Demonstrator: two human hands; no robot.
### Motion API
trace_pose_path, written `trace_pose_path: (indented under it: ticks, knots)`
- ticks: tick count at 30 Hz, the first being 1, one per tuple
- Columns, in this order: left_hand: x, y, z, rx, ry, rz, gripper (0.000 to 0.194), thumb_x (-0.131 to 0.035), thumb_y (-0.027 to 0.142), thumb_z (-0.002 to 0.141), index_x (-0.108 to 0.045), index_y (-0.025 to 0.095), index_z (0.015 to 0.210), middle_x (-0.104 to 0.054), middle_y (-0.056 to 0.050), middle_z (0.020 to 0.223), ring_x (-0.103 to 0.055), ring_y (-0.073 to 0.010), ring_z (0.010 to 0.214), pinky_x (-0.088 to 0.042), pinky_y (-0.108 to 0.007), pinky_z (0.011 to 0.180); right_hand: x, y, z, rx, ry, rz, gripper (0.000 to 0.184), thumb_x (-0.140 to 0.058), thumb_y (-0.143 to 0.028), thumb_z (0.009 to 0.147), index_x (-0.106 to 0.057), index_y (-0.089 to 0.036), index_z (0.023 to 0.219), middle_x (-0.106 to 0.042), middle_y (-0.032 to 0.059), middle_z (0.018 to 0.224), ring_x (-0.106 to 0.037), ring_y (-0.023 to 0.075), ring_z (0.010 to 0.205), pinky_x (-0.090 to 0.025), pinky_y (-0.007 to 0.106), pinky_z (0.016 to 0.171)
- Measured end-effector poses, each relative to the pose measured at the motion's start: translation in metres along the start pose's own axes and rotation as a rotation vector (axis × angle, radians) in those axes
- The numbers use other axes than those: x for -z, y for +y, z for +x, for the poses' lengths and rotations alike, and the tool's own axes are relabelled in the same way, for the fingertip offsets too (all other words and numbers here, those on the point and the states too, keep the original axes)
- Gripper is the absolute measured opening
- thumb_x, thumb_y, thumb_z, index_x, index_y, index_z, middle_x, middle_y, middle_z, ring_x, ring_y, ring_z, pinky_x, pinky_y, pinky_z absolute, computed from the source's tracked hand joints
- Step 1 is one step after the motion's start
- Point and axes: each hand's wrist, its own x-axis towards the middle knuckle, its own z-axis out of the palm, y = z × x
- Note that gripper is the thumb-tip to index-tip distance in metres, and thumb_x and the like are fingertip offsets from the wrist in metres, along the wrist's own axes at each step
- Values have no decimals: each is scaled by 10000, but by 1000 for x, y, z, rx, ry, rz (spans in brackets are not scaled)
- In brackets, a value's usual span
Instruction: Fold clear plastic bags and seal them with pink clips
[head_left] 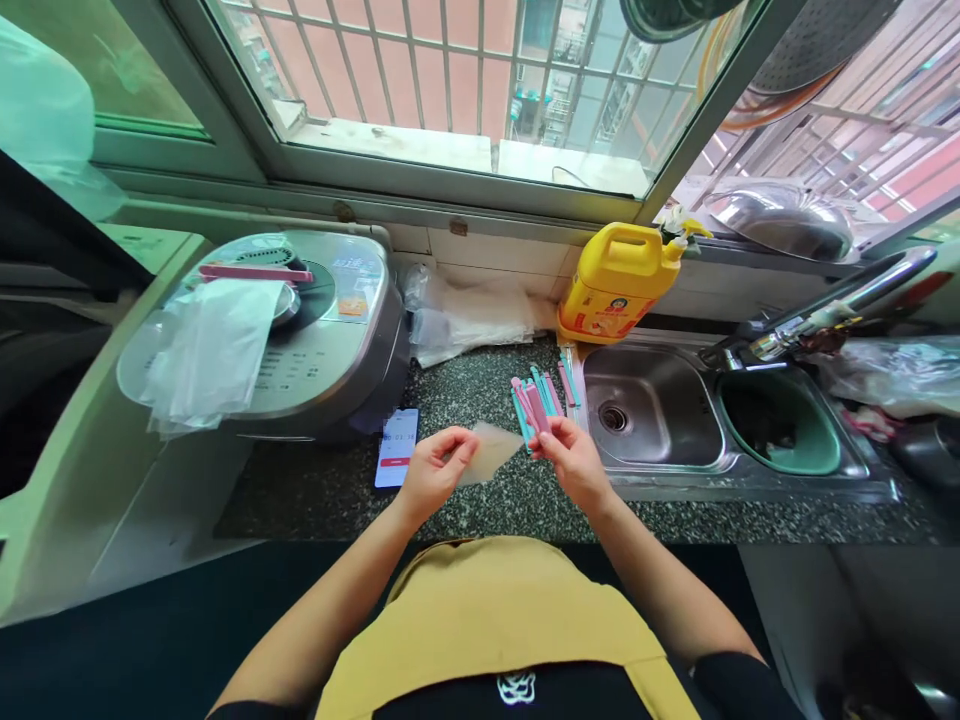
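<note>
Grip: left hand (433, 470) pinches a thin clear bag (491, 450); right hand (571, 458) pinches a pink clip (537, 408).
Both hands hover above the speckled bench (480, 500), near its front edge. Loose clips (541, 392) lie just beside the sink (651, 420) rim. A phone (397, 447) lies left, near the cooker (300, 330). Bare bench remains along the front edge.

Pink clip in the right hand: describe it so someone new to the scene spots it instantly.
Start at the steel sink; just left of it, on the speckled counter, lies a pile of pink and teal clips. At the pile's near edge the right hand pinches one pink clip. It alone is lifted in fingers; the others lie loose.
</note>
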Motion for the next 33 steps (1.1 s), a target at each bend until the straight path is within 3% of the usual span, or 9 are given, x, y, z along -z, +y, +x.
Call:
trace_pose_path:
  ticks: [3,9,13,19,22,26,30,33]
  knots:
    - [4,0,3,-15,-35,17,309,-565,439,799,-625,152,704,-581,-16,622,-491,-116,570,-394,-214,536,-22,1,2,-27,26,62,336,-774,-451,602,-618,-218,786,-680,39,890,-593,150,683,-495,284,606]
    - [7,-1,9,5,-63,-27,301,-577,441,784,-627,153,712,-578,-9,627,-493,-115,574,-398,-214,543,-39,2,3,142,95,-94,252,-760,-387,640,-582,-225,716,-666,33,855,-577,164,688,-481,321,651]
    - [6,-3,11,93,-28,-123,361,-610,511,729,-618,151,700,-564,-6,616,-490,-112,558,-400,-209,512,-36,0,5,174,82,-135,227,-733,-371,677,-576,-226,756,-673,37,861,-592,171,714,-483,329,688]
    - [11,-3,13,111,29,-143,367,-637,516,708,-623,151,676,-571,-8,614,-495,-116,570,-403,-218,524,-16,-3,7,227,50,-246,222,-622,-418,793,-581,-240,919,-682,54,948,-617,177,740,-479,333,728]
    - [11,-1,15,104,-6,-197,369,-660,517,697,-640,149,690,-591,-16,639,-514,-122,592,-419,-224,546,-7,-10,11,276,-35,-345,244,-597,-462,805,-599,-222,850,-630,88,1109,-607,204,853,-475,330,713]
    - [4,6,18,84,-84,-294,353,-689,505,684,-660,154,675,-665,-77,830,-596,-176,783,-474,-276,699,-7,-20,17,325,-158,-321,303,-583,-504,810,-599,-205,768,-581,81,1190,-527,250,1105,-441,365,863]
    - [-1,9,19,158,-129,-378,332,-718,486,661,-682,156,650,-633,-154,1152,-569,-273,1067,-460,-357,838,-9,-20,22,260,-225,-226,304,-574,-517,819,-616,-219,855,-648,43,935,-577,199,934,-432,343,872]
    - [-4,7,21,183,-90,-429,321,-749,478,625,-690,163,618,-626,-153,1197,-497,-315,1193,-399,-409,945,-9,-18,24,239,-261,-229,347,-569,-560,803,-617,-219,845,-630,22,826,-567,172,797,-453,308,780]
